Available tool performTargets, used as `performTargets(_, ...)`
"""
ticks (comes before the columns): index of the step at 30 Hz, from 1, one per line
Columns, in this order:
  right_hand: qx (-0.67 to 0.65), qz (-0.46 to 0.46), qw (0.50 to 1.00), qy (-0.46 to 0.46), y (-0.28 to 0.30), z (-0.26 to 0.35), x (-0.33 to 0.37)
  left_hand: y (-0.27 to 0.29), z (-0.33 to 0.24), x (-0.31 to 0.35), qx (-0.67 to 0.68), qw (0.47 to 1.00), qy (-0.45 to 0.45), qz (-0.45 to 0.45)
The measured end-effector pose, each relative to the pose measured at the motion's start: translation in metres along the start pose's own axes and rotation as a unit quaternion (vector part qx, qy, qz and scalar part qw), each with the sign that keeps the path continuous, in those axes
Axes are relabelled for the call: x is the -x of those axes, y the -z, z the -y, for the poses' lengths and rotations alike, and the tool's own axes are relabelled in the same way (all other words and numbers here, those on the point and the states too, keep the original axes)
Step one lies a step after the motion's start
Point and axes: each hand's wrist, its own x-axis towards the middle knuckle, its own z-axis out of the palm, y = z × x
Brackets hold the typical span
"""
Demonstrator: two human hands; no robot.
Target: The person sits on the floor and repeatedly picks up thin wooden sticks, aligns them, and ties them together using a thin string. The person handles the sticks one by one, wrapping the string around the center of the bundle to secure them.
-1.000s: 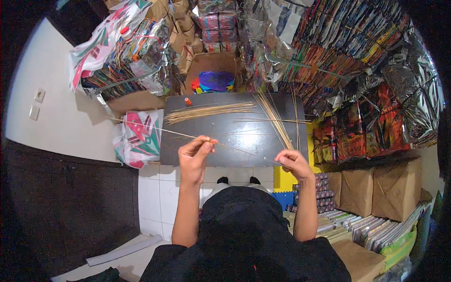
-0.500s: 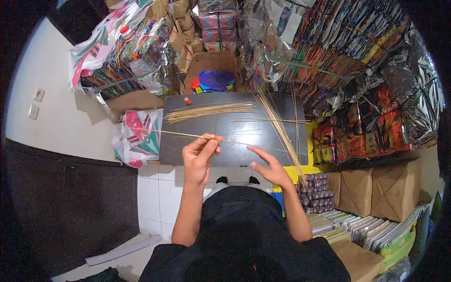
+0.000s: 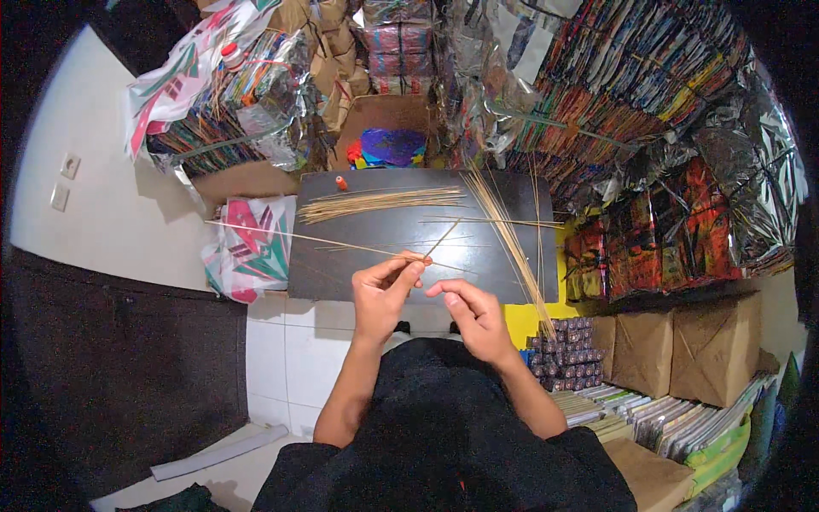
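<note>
Bamboo sticks (image 3: 292, 234), two of them, cross in the left hand (image 3: 381, 294), pinched between thumb and fingertips above a dark table (image 3: 320, 282). One pale stick (image 3: 256, 228) reaches far left; one darker stick (image 3: 442, 240) slants away to the right. Both look light, springy and easily snapped, probably best gripped where they cross. Just beside, the right hand (image 3: 484, 324) is half curled; whether it pinches anything fine cannot be told. Farther out are two bundles, one crosswise bundle (image 3: 380, 203) and one slanting bundle (image 3: 509, 241), too dense to count, plus one orange spool (image 3: 341, 183).
</note>
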Motion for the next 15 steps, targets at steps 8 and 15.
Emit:
performTargets(8, 0.003, 0.032, 0.995, -0.095, 0.006, 0.025, 0.005, -0.002, 0.025, -0.002, -0.025, 0.998, -0.014, 0.056)
performTargets(15, -0.001, -0.005, 0.993, -0.118, 0.044, 0.044, -0.003, 0.014, 0.02, -0.001, -0.176, 0.97, -0.04, 0.163)
